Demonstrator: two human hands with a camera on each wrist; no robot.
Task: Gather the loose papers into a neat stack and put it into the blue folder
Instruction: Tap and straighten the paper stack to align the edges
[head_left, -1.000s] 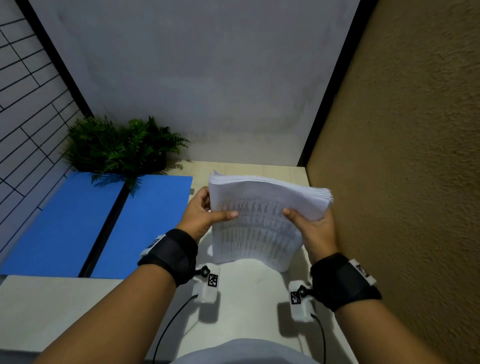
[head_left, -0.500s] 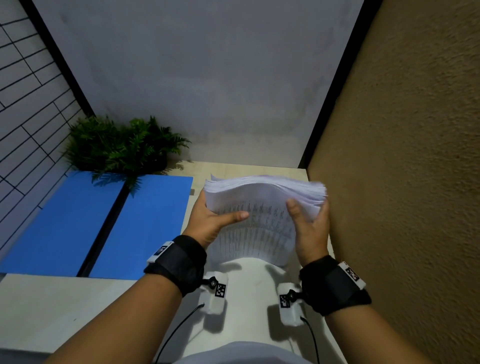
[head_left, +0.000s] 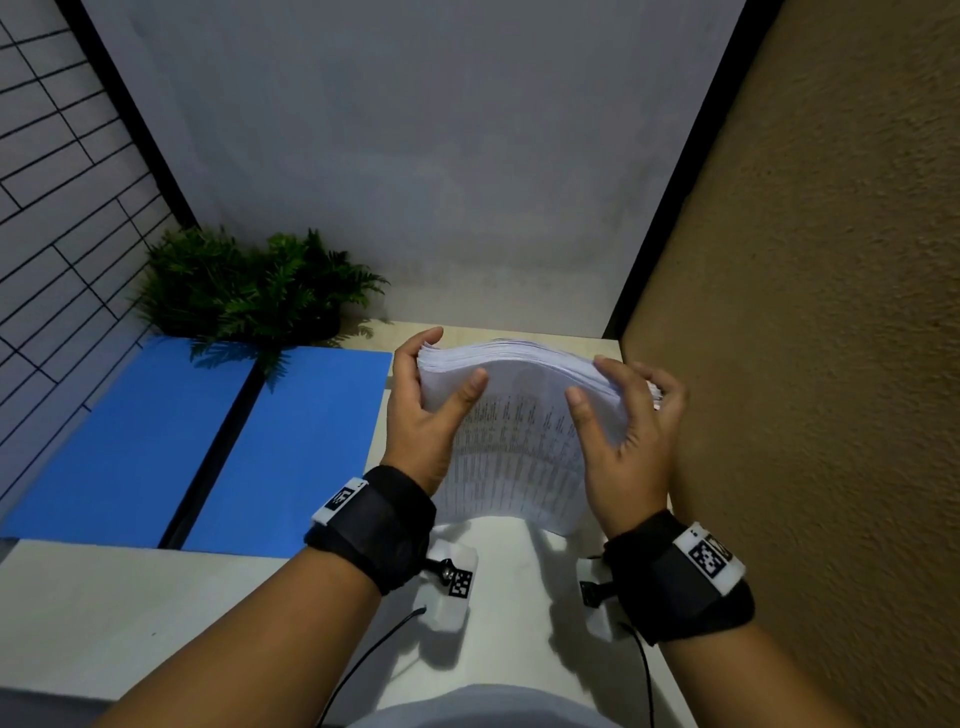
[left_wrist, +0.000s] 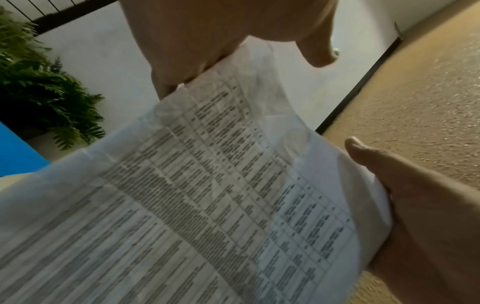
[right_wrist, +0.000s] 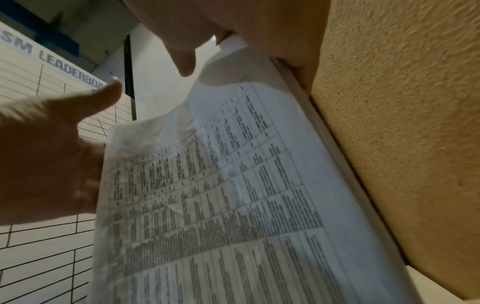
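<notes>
We had the papers (head_left: 524, 441) gathered & gripped upright on the counter (head_left: 130, 613) btwn both hands, left (head_left: 423, 426) & right (head_left: 631, 452), still squaring edges; blue folder (head_left: 291, 447) lay open alongside, unfilled.

A green fern (head_left: 249, 286) sits at the table's (head_left: 130, 613) far left corner. A textured tan wall (head_left: 831, 364) stands on the right.

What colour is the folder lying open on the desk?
Bright blue folder, with a dark spine; clearest in the head view.
</notes>
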